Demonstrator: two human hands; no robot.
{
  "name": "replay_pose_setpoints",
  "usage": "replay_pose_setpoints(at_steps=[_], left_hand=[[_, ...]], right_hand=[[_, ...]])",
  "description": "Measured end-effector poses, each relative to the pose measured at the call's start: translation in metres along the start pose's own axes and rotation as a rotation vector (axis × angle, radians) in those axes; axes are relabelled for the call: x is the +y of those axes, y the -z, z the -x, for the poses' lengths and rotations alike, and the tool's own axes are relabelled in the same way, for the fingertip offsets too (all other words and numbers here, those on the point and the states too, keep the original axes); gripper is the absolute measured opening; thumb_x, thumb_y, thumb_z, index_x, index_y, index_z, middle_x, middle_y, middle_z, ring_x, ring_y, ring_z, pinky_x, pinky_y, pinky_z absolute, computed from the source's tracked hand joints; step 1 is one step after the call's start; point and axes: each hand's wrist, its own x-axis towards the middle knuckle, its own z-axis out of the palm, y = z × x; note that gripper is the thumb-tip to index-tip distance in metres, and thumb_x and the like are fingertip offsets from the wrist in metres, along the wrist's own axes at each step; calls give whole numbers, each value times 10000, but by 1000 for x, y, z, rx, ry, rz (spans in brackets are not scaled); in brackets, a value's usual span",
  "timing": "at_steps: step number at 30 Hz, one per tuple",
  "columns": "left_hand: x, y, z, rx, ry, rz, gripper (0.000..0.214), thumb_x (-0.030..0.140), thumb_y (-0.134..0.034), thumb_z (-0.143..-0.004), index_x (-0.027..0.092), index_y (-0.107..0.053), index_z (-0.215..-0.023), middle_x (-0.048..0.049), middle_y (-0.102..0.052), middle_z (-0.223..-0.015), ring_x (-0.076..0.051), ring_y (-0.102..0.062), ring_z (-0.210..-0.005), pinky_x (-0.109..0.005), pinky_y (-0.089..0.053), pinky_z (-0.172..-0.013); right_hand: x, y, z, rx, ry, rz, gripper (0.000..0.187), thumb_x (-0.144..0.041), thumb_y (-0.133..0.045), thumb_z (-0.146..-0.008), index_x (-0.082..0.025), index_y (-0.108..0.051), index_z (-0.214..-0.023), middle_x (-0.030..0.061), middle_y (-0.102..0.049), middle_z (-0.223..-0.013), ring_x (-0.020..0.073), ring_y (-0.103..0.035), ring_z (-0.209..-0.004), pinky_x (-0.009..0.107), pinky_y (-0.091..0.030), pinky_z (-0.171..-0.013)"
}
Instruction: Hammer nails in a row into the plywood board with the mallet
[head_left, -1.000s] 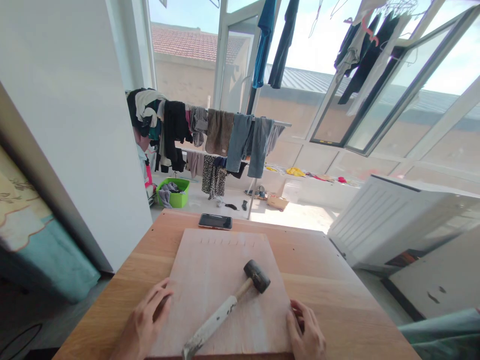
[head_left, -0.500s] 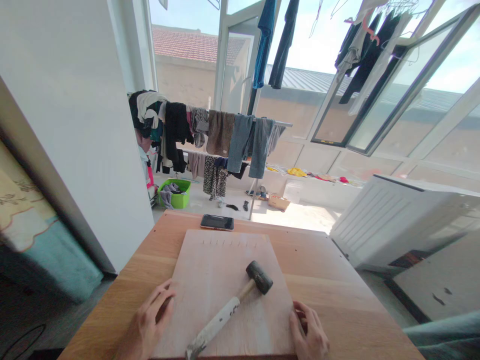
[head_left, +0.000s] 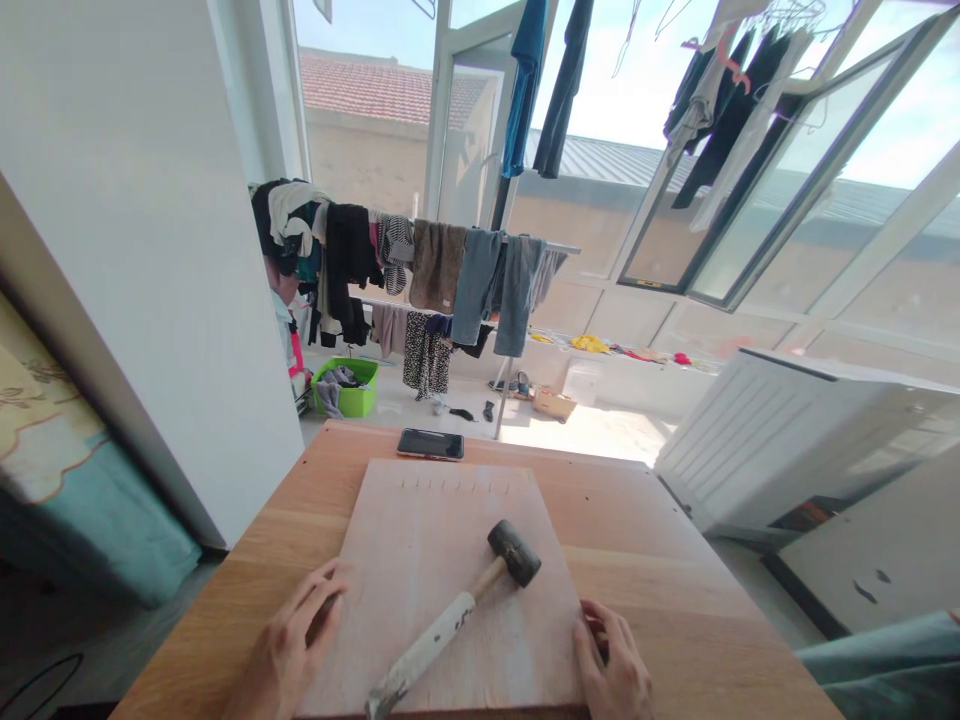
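A pale wooden board (head_left: 420,540) lies on a wooden table (head_left: 660,560), with a row of small nails near its far edge. A rubber mallet (head_left: 457,610) with a black head and a worn pale handle lies across the board. My left hand (head_left: 289,650) grips the board's near left edge, fingers curled onto it. My right hand (head_left: 611,665) holds the near right edge in the same way. Neither hand touches the mallet.
A black phone (head_left: 430,444) lies on the table beyond the board. Past the table a drying rack (head_left: 450,270) is hung with clothes, and a green basket (head_left: 346,385) sits on the floor. A white wall (head_left: 150,250) stands left, a white appliance (head_left: 787,440) right.
The view shifted slightly and came back. Both hands stay on the board's edges and the mallet has not moved.
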Motion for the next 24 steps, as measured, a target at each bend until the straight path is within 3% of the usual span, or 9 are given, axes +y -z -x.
replay_pose_setpoints(at_steps=[7,24], left_hand=[[-3,-2,1,13,-6,-5,220,352,-502,-983,259,-701,-992,-54,-731,-1179,-190,-738,-1022,-243,-599,-858],[-4,-1,-1,19,-23,-9,228,341,-492,-983,257,-704,-970,-52,-739,-1161,-191,-739,-1014,-248,-603,-848]], right_hand=[[14,6,-11,-116,22,16,379,-503,-540,-862,-195,-689,-1026,131,-739,-990,282,-729,-822,398,-592,-779],[7,2,-11,-39,19,-1,386,-516,-517,-816,-204,-695,-958,125,-737,-953,280,-727,-786,421,-585,-770]])
